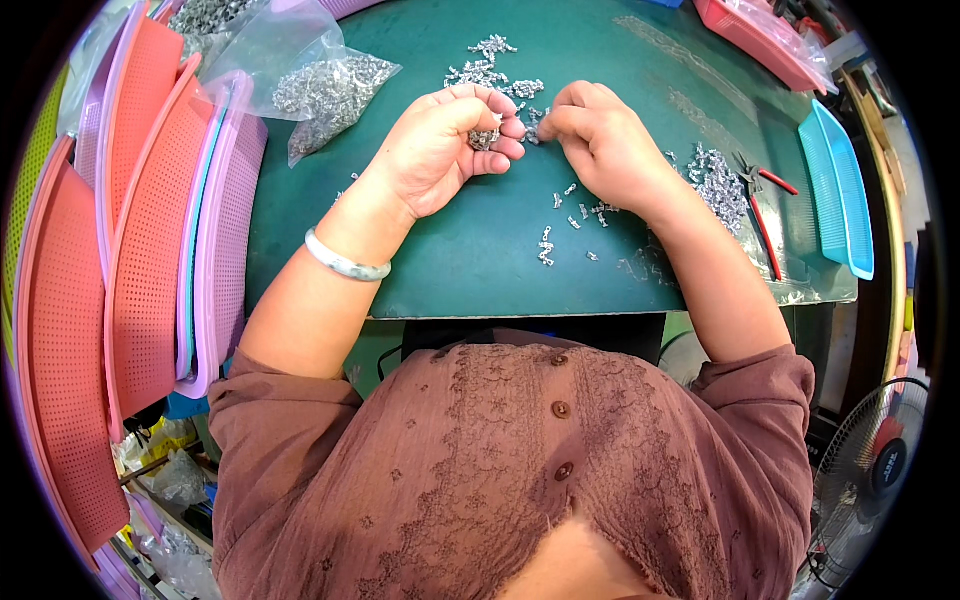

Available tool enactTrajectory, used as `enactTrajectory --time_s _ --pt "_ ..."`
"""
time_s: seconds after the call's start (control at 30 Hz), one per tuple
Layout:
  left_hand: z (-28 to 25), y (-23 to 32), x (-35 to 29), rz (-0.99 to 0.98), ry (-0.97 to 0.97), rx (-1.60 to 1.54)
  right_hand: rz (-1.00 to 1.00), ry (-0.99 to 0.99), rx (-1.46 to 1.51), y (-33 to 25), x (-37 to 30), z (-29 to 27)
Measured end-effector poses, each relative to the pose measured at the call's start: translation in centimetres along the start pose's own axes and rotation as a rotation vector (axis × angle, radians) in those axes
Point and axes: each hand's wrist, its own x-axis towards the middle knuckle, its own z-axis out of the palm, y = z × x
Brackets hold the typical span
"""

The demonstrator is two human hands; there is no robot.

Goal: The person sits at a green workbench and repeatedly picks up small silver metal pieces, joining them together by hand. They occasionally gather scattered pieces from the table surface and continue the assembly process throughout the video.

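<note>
Several small silvery metal parts [484, 138] lie cupped in my left hand [440, 145], its fingers curled around them and palm turned up. My right hand [605, 150] is pinched, thumb against forefinger, at the edge of a loose heap of small metal parts [478, 74]. What its fingertips hold is too small to make out. More loose parts [575, 215] lie scattered on the green tabletop [460, 260] below my hands. A larger pile of shiny parts [718, 190] sits right of my right forearm.
Red-handled pliers [762, 215] lie beside the right pile, near a blue plastic basket [838, 190]. A clear bag of metal parts [335, 90] rests at the upper left. Pink and purple perforated baskets [150, 220] stand along the left. A pink tray [760, 40] is far right; a fan [870, 470] stands lower right.
</note>
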Motion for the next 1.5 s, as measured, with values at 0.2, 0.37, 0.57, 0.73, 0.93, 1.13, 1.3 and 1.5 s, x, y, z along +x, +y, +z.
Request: enactTrajectory --time_s 0.2,0.37,0.57,0.73,0.93,1.13,1.3,1.5 --pt "0.1 0.0 0.0 -0.018 0.008 0.034 0.082 -0.009 -0.015 -0.2 0.1 -0.2" --pt "0.1 -0.2 0.0 -0.030 0.033 0.064 0.074 -0.036 -0.058 -0.2 0.1 -0.3" --pt "0.5 -0.3 -0.1 -0.039 0.057 0.134 0.105 -0.059 -0.070 -0.4 0.2 0.0" --pt "0.7 -0.3 -0.2 -0.041 0.065 0.140 0.091 -0.037 0.001 -0.2 0.3 0.2" --pt "0.6 -0.3 -0.1 -0.044 0.068 0.149 0.140 -0.015 0.137 -0.3 0.4 -0.2" --pt "1.0 -0.2 -0.2 -0.084 0.094 0.207 0.027 0.077 0.219 -0.6 0.5 -0.4" --pt "1.3 -0.1 -0.5 -0.132 0.066 0.268 -0.091 0.150 0.224 -1.2 0.6 -0.5" --pt "1.3 -0.3 -0.5 -0.066 0.050 0.277 -0.098 0.145 0.265 -1.3 0.6 -0.5"
